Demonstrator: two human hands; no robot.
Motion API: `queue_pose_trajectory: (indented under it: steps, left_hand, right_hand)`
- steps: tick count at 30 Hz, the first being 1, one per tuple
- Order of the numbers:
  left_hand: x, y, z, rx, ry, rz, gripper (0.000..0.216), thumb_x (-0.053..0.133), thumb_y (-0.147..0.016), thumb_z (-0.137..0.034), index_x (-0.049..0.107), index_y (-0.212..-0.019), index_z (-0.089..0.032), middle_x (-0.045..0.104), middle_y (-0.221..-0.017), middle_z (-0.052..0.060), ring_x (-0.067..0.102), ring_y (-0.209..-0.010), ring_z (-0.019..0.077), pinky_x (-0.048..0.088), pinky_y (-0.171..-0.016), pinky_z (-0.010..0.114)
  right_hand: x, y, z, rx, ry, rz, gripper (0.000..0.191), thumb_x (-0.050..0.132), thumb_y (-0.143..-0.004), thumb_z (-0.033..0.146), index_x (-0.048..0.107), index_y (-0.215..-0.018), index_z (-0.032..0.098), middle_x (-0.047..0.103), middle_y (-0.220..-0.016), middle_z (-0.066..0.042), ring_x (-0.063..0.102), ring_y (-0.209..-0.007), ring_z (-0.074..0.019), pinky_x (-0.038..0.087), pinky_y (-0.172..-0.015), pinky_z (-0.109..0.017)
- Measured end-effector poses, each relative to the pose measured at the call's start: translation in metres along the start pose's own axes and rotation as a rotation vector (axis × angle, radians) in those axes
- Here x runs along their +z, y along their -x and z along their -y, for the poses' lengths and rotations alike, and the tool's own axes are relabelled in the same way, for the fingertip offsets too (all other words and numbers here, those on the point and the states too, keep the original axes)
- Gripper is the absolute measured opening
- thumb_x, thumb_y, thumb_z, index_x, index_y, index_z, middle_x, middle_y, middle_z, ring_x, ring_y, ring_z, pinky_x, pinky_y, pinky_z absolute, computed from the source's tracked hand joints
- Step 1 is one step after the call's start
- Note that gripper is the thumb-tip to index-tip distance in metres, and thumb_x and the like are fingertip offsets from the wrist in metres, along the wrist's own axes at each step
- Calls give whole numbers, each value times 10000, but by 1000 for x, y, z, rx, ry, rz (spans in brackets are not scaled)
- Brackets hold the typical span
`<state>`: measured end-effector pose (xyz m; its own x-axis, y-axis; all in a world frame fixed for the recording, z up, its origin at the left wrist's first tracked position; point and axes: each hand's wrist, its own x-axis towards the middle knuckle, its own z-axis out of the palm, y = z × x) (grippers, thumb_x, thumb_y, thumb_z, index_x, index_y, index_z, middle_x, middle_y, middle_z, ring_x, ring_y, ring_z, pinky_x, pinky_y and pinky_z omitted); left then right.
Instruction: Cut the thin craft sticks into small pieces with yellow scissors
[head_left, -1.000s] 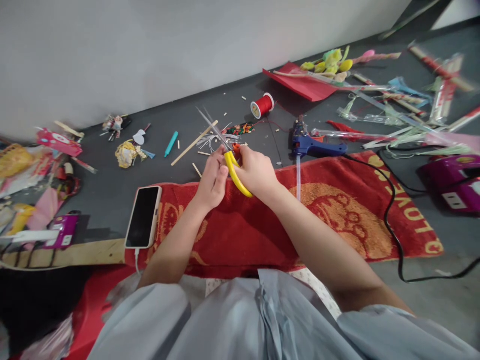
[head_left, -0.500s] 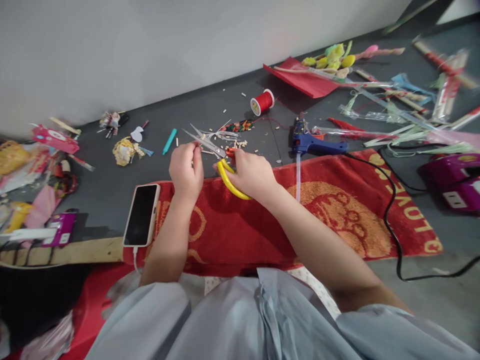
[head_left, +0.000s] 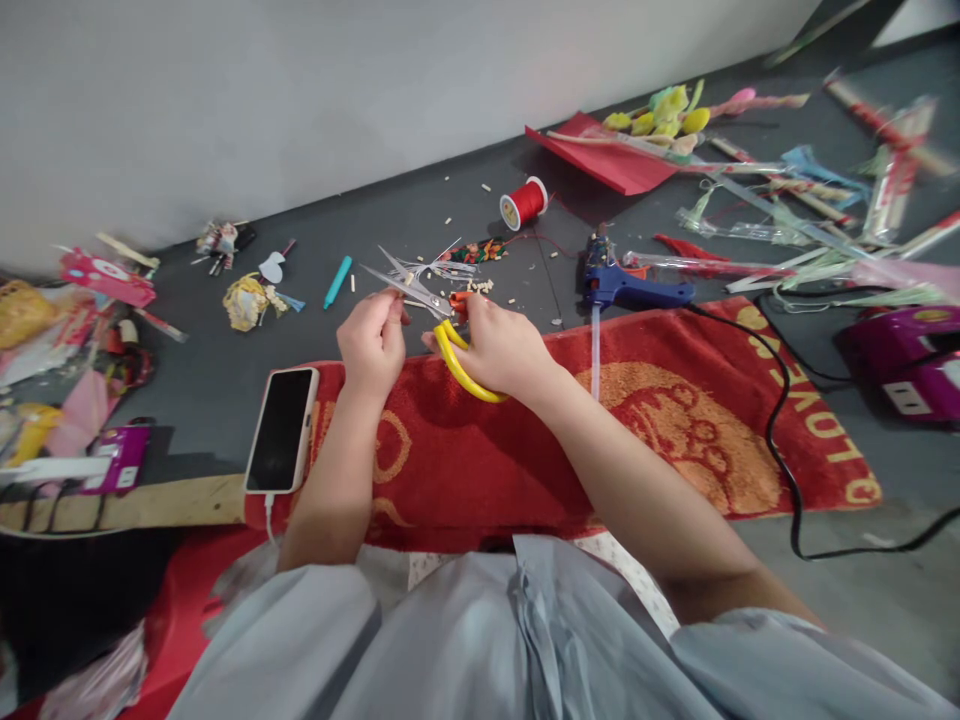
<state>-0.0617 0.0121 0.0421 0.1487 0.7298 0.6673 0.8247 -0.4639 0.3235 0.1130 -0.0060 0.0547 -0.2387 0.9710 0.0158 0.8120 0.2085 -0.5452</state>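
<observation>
My right hand (head_left: pixel 510 345) grips scissors with a yellow handle (head_left: pixel 466 372). Their steel blades (head_left: pixel 420 291) are spread apart and point up and to the left. A small orange-red piece (head_left: pixel 459 299) shows by the fingers of that hand. My left hand (head_left: pixel 371 340) is closed in a pinch beside the blades; what it pinches is too small to make out. Just beyond the blades lie thin white strips (head_left: pixel 454 268), a green-and-orange patterned bundle (head_left: pixel 484 250) and several short white bits (head_left: pixel 480 286).
A red towel (head_left: pixel 480 460) lies under my forearms, with a phone (head_left: pixel 282 430) at its left. Behind are a red thread spool (head_left: pixel 524 203) and a teal pen-like stick (head_left: pixel 337 282). A blue glue gun (head_left: pixel 637 288), its black cord (head_left: pixel 784 400) and craft sticks (head_left: pixel 817 200) lie right.
Both hands stay almost in place. The scissor blades look slightly wider apart, and my left hand has shifted a little to the left.
</observation>
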Motion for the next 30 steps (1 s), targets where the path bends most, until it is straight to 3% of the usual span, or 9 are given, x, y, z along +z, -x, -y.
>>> queue_pose_trajectory:
  steps: [7,21,30]
  left_hand:
    - [-4,0,-1,39,21,0,334,383,-942,-301,606,-714,-204,605,-611,8,600,-635,131,445,-639,260]
    - [-2,0,-3,39,-25,-25,356,364,-948,-311,578,-687,-199,576,-605,14,579,-618,137,421,-622,270]
    - [-1,2,-1,7,-24,-5,358,355,-959,-331,593,-726,-197,603,-641,27,600,-665,148,434,-654,283]
  right_hand:
    - [1,0,-1,-43,-1,-3,627,370,-881,675,539,-1099,112,692,-1044,-161,666,-943,-287,455,-771,-349]
    - [-4,-3,3,23,61,39,470,453,-866,535,609,-1066,139,721,-958,-132,682,-883,-282,450,-718,-328]
    - [-4,-3,4,41,54,65,463,456,-858,541,629,-1017,142,723,-935,-131,685,-860,-290,451,-696,-327]
